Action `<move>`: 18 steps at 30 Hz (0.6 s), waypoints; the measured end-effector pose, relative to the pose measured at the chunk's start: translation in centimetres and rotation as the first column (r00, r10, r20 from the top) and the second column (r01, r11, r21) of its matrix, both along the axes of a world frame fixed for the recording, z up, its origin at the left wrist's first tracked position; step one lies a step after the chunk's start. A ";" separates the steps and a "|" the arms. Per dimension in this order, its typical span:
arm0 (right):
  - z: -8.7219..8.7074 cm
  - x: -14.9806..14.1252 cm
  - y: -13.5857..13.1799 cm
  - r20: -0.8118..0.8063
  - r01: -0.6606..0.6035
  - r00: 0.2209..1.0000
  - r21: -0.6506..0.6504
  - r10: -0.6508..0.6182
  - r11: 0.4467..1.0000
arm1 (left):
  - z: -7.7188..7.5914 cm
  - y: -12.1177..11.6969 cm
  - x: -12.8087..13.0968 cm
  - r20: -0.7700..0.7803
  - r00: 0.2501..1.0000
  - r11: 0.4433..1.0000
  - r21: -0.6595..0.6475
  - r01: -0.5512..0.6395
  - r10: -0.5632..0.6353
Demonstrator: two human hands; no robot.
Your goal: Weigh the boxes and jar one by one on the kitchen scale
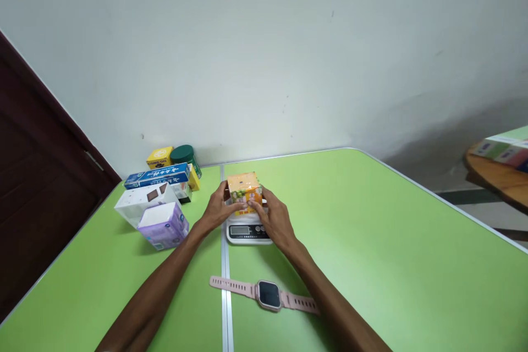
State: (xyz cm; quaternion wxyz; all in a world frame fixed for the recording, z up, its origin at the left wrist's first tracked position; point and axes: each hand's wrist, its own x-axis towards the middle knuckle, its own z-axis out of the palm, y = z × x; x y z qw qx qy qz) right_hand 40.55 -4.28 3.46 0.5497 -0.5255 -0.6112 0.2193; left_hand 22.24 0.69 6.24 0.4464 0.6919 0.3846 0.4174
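A small orange-and-yellow package [244, 187] in shiny wrap, with green and white printing, is at the kitchen scale [248, 240]. My left hand [218, 206] grips its left side, thumb across the front. From the right, my right hand [275, 215] holds it the same way, its thumb close to the other. Whether the package rests on the scale's platform or is held just above it I cannot tell. The scale is white with a grey display and round buttons on a dark front panel. Nearer me lies a pink smartwatch [269, 294], strap stretched out, partly under my right forearm.
On the left stand a purple-and-white tissue pack [165, 226], a white box [144, 204], a long blue box [159, 175], a yellow box [160, 157] and a green-lidded tub [183, 155]. A metal seam crosses the green table [371, 242]. The wall is behind; a wooden stool [490, 168] stands right.
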 end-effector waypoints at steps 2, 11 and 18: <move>-0.3 0.0 0.0 0.006 -0.014 1.000 -0.006 0.014 1.000 | 0.0 0.2 0.0 -0.009 1.000 1.000 0.001 0.025 -0.025; -0.9 4.9 -2.4 -0.093 0.057 0.993 -0.099 -0.066 0.994 | -2.4 -3.7 -3.4 -0.123 0.957 0.965 0.057 -0.258 0.263; -0.4 4.6 -1.9 -0.037 -0.009 0.999 -0.116 0.005 0.993 | -1.0 -4.1 -3.4 -0.195 0.949 0.966 0.130 -0.226 0.248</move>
